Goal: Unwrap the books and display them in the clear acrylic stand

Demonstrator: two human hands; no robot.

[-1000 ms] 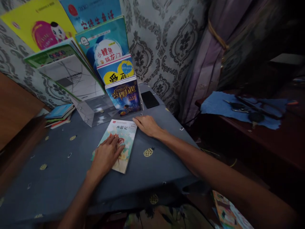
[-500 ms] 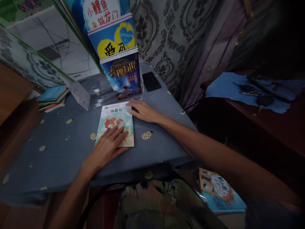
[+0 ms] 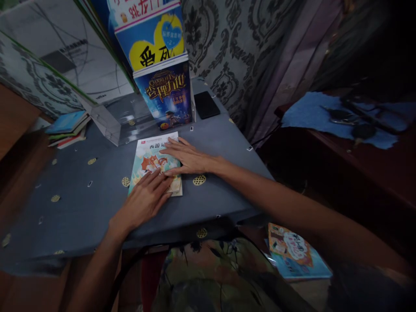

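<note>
A closed paperback book (image 3: 146,159) with a white and turquoise cover and a red drawing lies on the grey tablecloth in front of me. My left hand (image 3: 143,203) rests flat over its lower left part, fingers stretched out. Across the upper right part of the cover lies my right hand (image 3: 188,158), fingers spread, with the thumb close to my left fingertips. At the lower right corner, the cover looks slightly shifted from the layer under it. Neither hand is closed round anything.
Behind the book, a clear stand (image 3: 113,128) holds upright books, a dark blue book (image 3: 169,95) in front. A black phone (image 3: 207,105) lies beside it. Several thin books (image 3: 68,123) are stacked at left. More books (image 3: 294,251) lie low at right, below a blue cloth (image 3: 308,113).
My right hand has slid left and inward over the cover, from its upper right edge. My left hand stays on the lower part. The view has tilted slightly downward.
</note>
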